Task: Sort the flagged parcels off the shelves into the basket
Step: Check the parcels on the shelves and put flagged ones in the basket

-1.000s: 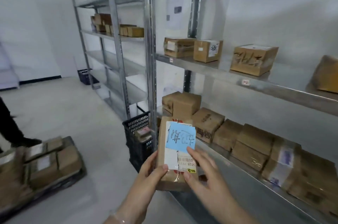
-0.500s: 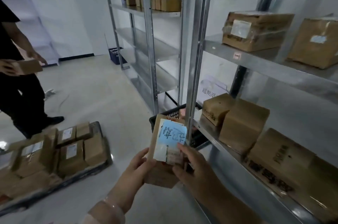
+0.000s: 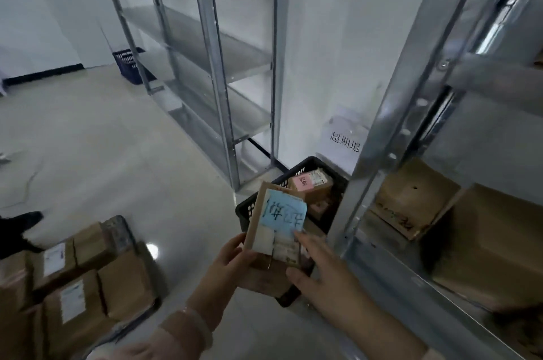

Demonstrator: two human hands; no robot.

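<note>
Snugly between left hand (image 3: pixel 230 261), right hand (image 3: pixel 323 274): parcel (image 3: pixel 277 224)

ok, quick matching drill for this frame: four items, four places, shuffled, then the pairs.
Items:
1. blue-note parcel
2. pink-note parcel
3. blue crate
4. black basket

Places:
A. on the floor by the far rack
B. inside the black basket
C. on the floor at the near rack's post
D. gripped by the left hand and right hand

Pairs: 1-D, 2-B, 3-A, 4-C
</note>
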